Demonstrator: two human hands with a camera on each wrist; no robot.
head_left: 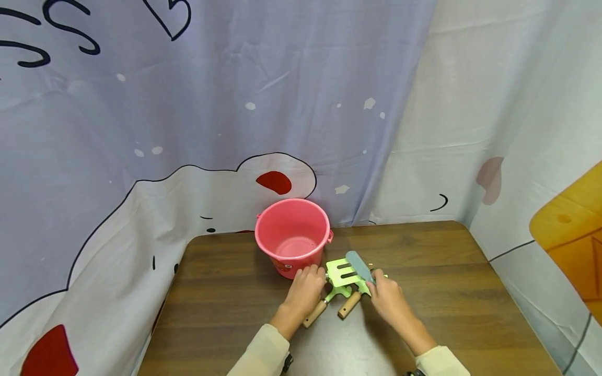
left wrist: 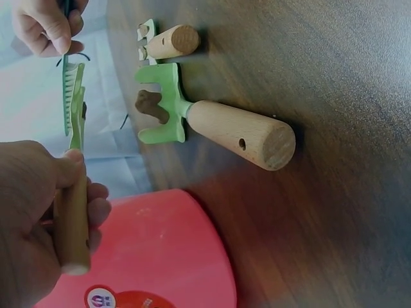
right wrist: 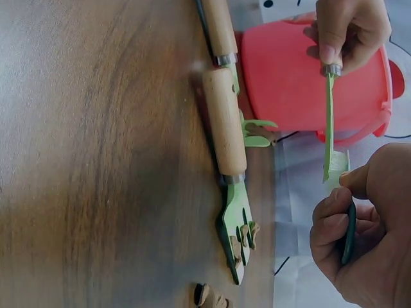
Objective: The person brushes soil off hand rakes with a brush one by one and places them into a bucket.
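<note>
My left hand (head_left: 307, 290) grips the wooden handle (left wrist: 72, 221) of a green slotted garden fork (head_left: 339, 272), raised above the table. The right hand (head_left: 389, 300) holds a blue-green brush (head_left: 359, 265), its bristles (left wrist: 68, 96) right against the fork's flat face. Below them lie two more green garden tools with wooden handles. One, a wide-pronged hand rake (left wrist: 168, 106), has a brown clump between its prongs; the other, a hand fork (right wrist: 236, 221), has brown bits stuck in its tines.
A pink bucket (head_left: 292, 230) stands upright at the back of the wooden table (head_left: 221, 308), just beyond my left hand. Another brown clump (right wrist: 212, 296) lies on the tabletop. A printed curtain (head_left: 188, 115) hangs behind the table's back edge.
</note>
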